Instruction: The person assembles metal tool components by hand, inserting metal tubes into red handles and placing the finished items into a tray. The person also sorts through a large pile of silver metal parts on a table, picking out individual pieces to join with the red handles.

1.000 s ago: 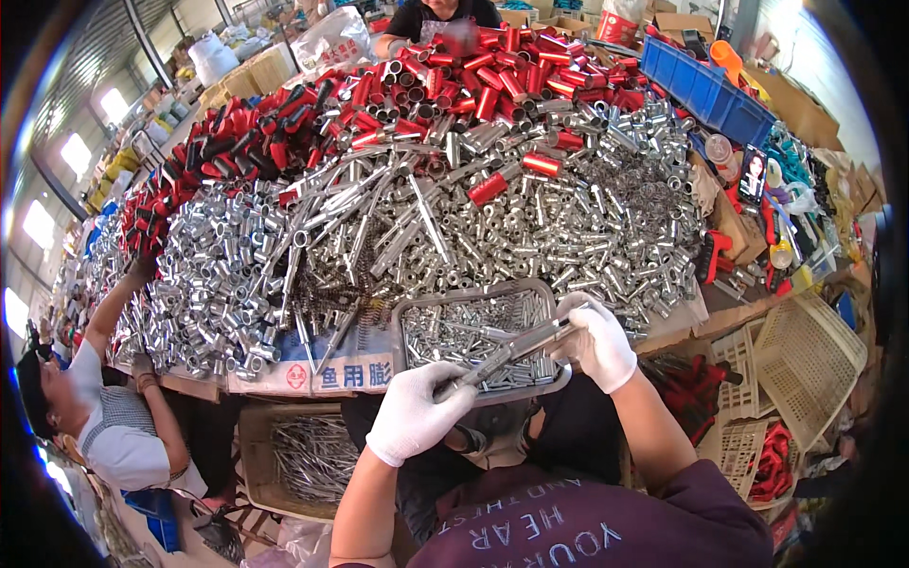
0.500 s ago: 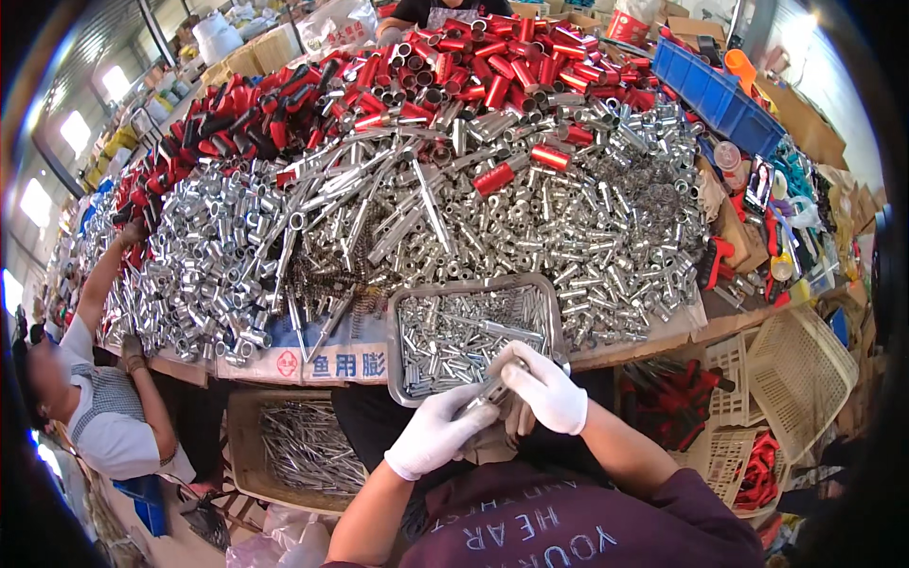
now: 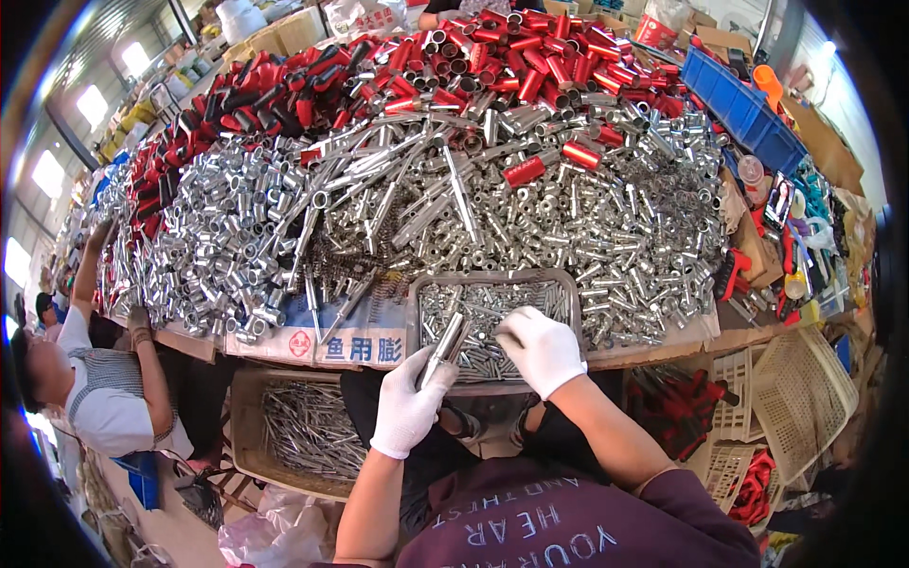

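My left hand (image 3: pixel 409 398), in a white glove, is closed around shiny metal tubes (image 3: pixel 443 345) that point up and slightly right. They stand out in front of the left edge of a metal tray (image 3: pixel 417 312). Small silver pins and screw-like parts (image 3: pixel 483 317) fill that tray. My right hand (image 3: pixel 543 352), also gloved in white, is over the tray's right side. Its thumb and fingertips are drawn together; whatever is between them is too small to make out.
Heaps of silver sleeves (image 3: pixel 227 227), metal fittings (image 3: pixel 615 246) and red tubes (image 3: pixel 530 66) cover the table. A box of thin rods (image 3: pixel 312 431) stands below left, plastic baskets (image 3: pixel 805 398) below right. A co-worker (image 3: pixel 118 393) reaches in at left.
My hands have come apart: both were at the metal piece, and now the right is over the tray while the left keeps the tubes, tilted more upright. The view has shifted slightly.
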The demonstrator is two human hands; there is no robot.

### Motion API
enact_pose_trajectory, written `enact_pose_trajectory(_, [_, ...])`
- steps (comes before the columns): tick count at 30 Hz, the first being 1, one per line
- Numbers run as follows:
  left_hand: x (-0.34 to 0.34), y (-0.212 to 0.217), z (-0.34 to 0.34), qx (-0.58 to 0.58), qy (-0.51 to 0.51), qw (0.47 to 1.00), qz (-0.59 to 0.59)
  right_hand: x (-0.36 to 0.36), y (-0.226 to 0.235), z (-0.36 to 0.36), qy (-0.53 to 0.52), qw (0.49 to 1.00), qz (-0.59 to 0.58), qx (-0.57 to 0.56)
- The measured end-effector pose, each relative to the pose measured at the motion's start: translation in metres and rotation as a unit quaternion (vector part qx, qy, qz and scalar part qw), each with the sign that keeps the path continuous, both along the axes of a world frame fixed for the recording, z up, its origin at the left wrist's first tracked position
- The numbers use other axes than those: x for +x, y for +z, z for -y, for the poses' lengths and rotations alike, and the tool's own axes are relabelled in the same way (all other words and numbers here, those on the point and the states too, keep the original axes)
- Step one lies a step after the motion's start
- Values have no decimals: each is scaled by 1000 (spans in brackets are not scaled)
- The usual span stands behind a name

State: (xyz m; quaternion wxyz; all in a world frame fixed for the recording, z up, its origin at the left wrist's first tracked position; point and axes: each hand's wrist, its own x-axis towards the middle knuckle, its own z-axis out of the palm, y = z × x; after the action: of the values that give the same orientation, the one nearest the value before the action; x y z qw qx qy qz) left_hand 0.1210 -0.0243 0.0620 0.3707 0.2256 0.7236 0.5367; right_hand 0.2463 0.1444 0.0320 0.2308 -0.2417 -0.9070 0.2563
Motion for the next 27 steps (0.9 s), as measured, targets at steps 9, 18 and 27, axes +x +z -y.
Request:
enact_pose_trajectory(9, [1,-10,-15,36,-11,958,-284,0,36,14,75,992,-69,-75])
enact_pose_trajectory(18, [18,2,-23,-70,-76,947,-303,12,27,10,78,995,-38,-52])
enact_pose_trajectory(27, [37,-11,-61,-59,-10,926,-373,5,5,-4,-15,997,-80,-12])
